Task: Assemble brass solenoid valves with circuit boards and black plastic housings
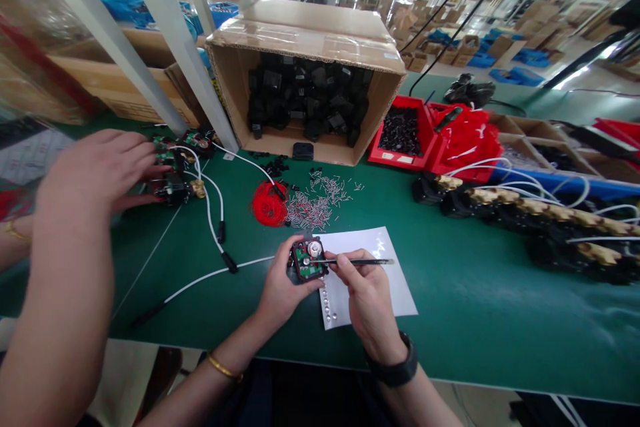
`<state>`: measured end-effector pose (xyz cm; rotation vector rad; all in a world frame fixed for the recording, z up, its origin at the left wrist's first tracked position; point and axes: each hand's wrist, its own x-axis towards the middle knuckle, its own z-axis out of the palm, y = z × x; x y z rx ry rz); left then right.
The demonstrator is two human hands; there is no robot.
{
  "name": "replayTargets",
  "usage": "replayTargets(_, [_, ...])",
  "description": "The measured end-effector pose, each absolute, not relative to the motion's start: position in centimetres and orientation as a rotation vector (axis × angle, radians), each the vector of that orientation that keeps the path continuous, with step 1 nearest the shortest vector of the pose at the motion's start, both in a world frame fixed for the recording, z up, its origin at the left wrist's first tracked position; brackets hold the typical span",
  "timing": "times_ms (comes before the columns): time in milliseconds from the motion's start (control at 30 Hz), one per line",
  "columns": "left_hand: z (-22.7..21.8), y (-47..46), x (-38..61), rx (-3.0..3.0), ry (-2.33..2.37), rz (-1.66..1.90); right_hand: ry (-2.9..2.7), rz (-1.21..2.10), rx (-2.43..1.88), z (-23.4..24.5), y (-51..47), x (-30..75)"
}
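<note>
My left hand [280, 287] is closed around a small black housing [309, 260] with a green circuit board and a round silvery part inside. My right hand [367, 297] grips a slim black pen-like tool [365, 261] with a pale rear end. Its thin tip reaches over the board, but I cannot tell whether it touches. Beneath both hands lies a white sheet [390, 280] with several small, round, clear pieces [327, 310] along its left side. A white cable [205, 277] runs from behind my left hand to a black end on the left.
A co-worker's hand [110, 163] reaches over circuit-board units [173, 180] at left. Behind stands a cardboard box [305, 30] of black housings. Loose small pins [320, 203] and a red wire coil [269, 205] lie ahead. Brass-fitted units [525, 207] and red bins [400, 133] stand right.
</note>
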<state>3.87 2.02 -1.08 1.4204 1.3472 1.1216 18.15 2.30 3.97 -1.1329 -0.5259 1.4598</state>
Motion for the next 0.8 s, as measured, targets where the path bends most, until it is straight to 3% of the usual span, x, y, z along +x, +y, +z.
replayTargets(800, [-1.2,2.4,3.5,1.913,1.189,1.306,-0.712,1.378,-1.187,2.9,2.6,18.6])
